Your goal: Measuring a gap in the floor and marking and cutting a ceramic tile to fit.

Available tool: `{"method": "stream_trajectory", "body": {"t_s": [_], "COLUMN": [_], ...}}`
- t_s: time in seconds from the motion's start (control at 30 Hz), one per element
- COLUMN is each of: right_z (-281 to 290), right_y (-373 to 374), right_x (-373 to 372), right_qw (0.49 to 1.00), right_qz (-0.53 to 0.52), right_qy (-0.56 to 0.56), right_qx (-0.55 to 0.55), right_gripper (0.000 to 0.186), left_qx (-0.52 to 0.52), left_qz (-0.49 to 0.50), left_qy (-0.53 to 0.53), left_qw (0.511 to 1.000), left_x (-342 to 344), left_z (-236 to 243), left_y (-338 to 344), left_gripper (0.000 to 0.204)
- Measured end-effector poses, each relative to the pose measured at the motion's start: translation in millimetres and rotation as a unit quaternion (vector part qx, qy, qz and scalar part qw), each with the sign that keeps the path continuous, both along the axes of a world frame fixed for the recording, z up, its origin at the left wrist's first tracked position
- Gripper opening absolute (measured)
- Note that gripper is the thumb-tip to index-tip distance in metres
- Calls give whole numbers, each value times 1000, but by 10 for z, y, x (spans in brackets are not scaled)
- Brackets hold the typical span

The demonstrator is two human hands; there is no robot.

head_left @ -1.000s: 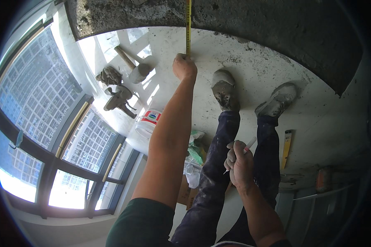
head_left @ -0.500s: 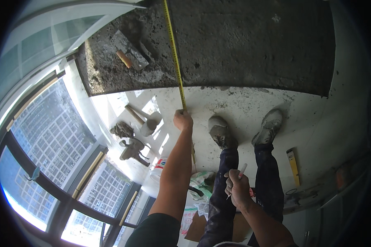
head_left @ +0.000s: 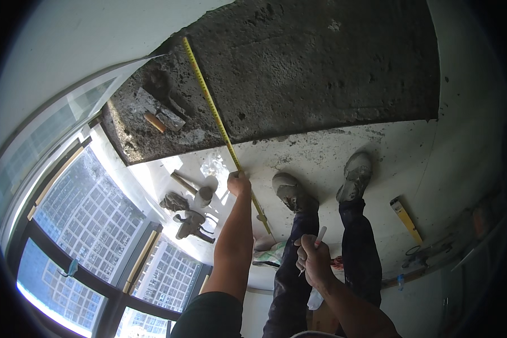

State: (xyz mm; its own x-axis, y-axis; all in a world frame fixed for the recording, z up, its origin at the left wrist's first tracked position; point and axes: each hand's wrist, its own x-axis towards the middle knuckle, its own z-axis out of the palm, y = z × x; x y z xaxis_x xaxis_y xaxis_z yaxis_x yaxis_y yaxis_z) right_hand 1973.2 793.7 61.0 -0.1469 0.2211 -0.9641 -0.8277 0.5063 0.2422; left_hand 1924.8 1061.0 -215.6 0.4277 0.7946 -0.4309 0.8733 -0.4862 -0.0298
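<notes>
My left hand (head_left: pixel 239 183) is closed on a yellow tape measure (head_left: pixel 213 107) where it crosses the white floor. The blade runs from the far wall over dark, rough mortar (head_left: pixel 321 67) to my hand, and more of it trails back toward my feet. Lower right, my right hand (head_left: pixel 314 260) is curled round a white marker pen (head_left: pixel 321 234), held in front of my legs. On the mortar at left lies a trowel (head_left: pixel 162 112) with a wooden handle. A mallet (head_left: pixel 200 194) with a pale head rests on the floor left of my left hand.
My two shoes (head_left: pixel 355 176) stand near the mortar's front edge. Dirty gloves (head_left: pixel 174 201) and a grey metal tool (head_left: pixel 191 225) lie by the window (head_left: pixel 96 197). A yellow spirit level (head_left: pixel 405 218) is on the floor at right. Bags (head_left: pixel 269 256) sit behind my legs.
The view has turned and shifted, so the tape slants more and its far end at the wall now shows. Both hands keep their hold on the tape measure and the marker pen.
</notes>
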Motion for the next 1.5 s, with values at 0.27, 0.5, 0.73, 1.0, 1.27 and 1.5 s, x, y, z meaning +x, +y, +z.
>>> {"method": "stream_trajectory", "body": {"t_s": [0.27,0.5,0.73,1.0,1.27,1.5], "right_z": [-27,-34,-50,-73,-73,-116], "right_y": [-62,-114,-72,-41,1,-84], "right_x": [129,206,169,141,103,62], "right_qw": [999,998,1000,1000,1000,1000], "right_qz": [-44,-49,-17,-6,-5,4], "right_qy": [20,22,23,17,18,17], "right_qx": [8,17,4,1,-4,-15], "right_gripper": [31,31,32,33,34,34], "left_qx": [8,-74,-48,-52,-58,-66], "left_qz": [11,132,43,34,53,54], "left_qy": [9,-76,-11,11,-2,35], "left_qw": [1000,986,998,998,997,996], "left_x": [-28,-104,-88,-75,-143,-48], "left_z": [-52,-79,-66,-26,-117,-76], "left_y": [58,210,539,537,582,289], "left_gripper": [19,21,22,26,24,28]}}
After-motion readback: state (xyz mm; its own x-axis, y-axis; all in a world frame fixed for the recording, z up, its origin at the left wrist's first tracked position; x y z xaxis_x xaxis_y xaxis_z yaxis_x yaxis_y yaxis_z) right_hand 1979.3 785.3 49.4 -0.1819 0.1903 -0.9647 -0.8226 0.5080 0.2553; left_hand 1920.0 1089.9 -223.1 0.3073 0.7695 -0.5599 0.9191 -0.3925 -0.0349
